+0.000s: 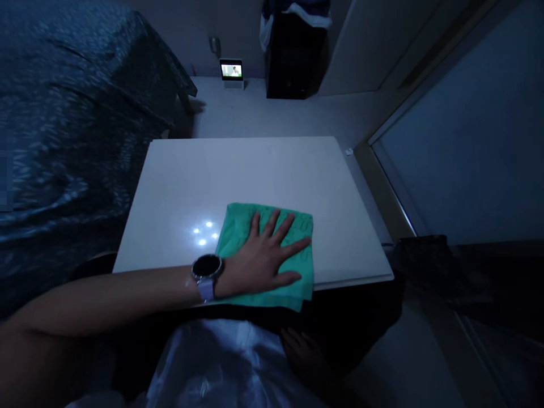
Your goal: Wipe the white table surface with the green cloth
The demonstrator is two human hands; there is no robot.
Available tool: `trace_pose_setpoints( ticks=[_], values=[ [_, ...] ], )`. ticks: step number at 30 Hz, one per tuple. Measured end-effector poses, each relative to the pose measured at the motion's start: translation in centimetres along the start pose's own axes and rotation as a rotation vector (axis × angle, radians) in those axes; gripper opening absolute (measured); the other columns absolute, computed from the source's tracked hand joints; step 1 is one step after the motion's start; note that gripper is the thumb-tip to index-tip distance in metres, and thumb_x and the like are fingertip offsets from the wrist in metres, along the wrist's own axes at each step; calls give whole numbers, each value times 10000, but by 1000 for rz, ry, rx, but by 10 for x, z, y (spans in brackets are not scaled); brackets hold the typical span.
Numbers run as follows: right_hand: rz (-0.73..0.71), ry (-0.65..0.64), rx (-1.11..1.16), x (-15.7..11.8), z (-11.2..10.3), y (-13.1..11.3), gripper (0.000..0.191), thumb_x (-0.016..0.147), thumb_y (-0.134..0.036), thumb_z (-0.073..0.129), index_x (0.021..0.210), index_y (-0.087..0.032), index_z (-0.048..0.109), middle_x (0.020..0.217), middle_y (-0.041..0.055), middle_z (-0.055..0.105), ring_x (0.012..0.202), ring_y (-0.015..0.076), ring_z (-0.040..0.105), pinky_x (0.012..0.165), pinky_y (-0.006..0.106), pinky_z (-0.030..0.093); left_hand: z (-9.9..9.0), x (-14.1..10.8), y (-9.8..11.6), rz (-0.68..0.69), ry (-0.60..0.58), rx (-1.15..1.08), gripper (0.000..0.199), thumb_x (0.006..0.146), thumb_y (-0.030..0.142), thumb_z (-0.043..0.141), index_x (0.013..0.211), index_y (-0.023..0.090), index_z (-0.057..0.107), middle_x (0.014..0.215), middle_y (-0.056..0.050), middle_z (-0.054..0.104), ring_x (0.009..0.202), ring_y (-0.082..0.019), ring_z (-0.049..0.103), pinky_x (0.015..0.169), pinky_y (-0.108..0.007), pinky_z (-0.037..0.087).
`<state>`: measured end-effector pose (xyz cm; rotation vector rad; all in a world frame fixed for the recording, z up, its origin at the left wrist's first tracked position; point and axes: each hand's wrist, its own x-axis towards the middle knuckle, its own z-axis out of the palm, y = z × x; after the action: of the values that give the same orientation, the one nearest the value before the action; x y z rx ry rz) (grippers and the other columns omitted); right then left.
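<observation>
My left hand [263,255] lies flat with spread fingers on a green cloth [238,218]. The wrist above it wears a round dark-faced watch [207,266] with a pale strap. The cloth is spread out near the front edge of a white table [255,164], and its lower edge hangs over that edge. Below the table, in deep shade, my right hand [304,351] rests on my dark-clothed lap; its fingers look stretched out and nothing shows in them.
A bed with a dark patterned cover [85,113] stands at the left. On the floor beyond the table are a small lit screen [232,71] and a black cabinet [293,62] with clothes on top. A framed sliding panel [467,136] runs along the right.
</observation>
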<state>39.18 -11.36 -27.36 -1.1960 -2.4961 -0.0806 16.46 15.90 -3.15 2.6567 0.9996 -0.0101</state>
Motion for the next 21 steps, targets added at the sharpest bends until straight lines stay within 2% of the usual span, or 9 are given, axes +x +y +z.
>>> trace_pose_setpoints(
  ticks=[2, 4, 6, 8, 11, 13, 16, 18, 21],
  values=[
    [7, -12, -19, -1, -1, -2, 322, 988, -216, 566, 1205, -302, 787, 1212, -15, 824, 1217, 145, 685, 1092, 281, 460, -13, 32, -26, -4, 17, 9, 797, 1078, 712, 527, 1773, 359, 360, 1845, -198, 98, 1697, -535, 82, 1254, -868, 100],
    [22, -2, -32, -1, -1, -3, 353, 952, -214, 569, 1191, -319, 807, 1198, -17, 827, 1381, 151, 617, 1172, 280, 439, -25, 67, -54, -51, 49, 24, 780, 1089, 699, 508, 1773, 353, 362, 1852, -174, 116, 1706, -509, 86, 1283, -829, 71],
    [27, 15, -32, 2, -1, -2, 371, 931, -221, 566, 1175, -323, 826, 1185, -14, 831, 1586, 138, 438, 1286, 268, 348, -37, 101, -81, -115, 67, 37, 775, 1098, 692, 480, 1778, 345, 349, 1856, -168, 115, 1712, -496, 68, 1293, -808, 49],
    [19, 33, -25, 7, -2, -1, 383, 911, -212, 562, 1149, -323, 840, 1164, -9, 836, 1697, 123, 238, 1369, 262, 212, -47, 133, -106, -167, 77, 51, 771, 1105, 682, 448, 1785, 340, 327, 1861, -163, 107, 1717, -483, 49, 1297, -793, 37],
    [16, 49, -12, 14, -4, 2, 374, 901, -200, 551, 1084, -319, 854, 1121, 0, 841, 1730, 133, 132, 1409, 285, 104, -60, 173, -136, -237, 110, 65, 762, 1109, 663, 425, 1789, 337, 318, 1863, -151, 123, 1718, -470, 72, 1305, -768, 56],
    [23, 61, -11, 16, -4, 3, 366, 910, -193, 545, 1056, -318, 856, 1100, -1, 844, 1714, 131, 199, 1396, 284, 146, -67, 191, -147, -283, 118, 68, 767, 1111, 655, 408, 1794, 322, 305, 1853, -157, 173, 1710, -459, 128, 1314, -740, 94],
    [30, 77, -22, 14, -3, 2, 365, 917, -184, 540, 1042, -320, 854, 1101, -14, 847, 1533, 138, 506, 1272, 254, 352, -74, 204, -153, -322, 108, 69, 780, 1117, 646, 377, 1805, 295, 272, 1834, -168, 233, 1699, -443, 187, 1323, -705, 129],
    [26, 69, -29, 13, -3, 1, 391, 911, -169, 530, 1071, -311, 856, 1119, -16, 848, 1284, 161, 680, 1112, 264, 487, -75, 202, -150, -328, 103, 76, 777, 1124, 635, 362, 1809, 284, 255, 1842, -156, 213, 1704, -434, 171, 1331, -697, 112],
    [7, 19, -39, 12, -5, 1, 436, 914, -158, 517, 1144, -302, 859, 1140, -15, 850, 1045, 183, 758, 924, 302, 572, -70, 189, -137, -305, 137, 84, 750, 1141, 617, 295, 1803, 265, 266, 1862, -105, 163, 1707, -430, 120, 1335, -707, 76]
  ],
)
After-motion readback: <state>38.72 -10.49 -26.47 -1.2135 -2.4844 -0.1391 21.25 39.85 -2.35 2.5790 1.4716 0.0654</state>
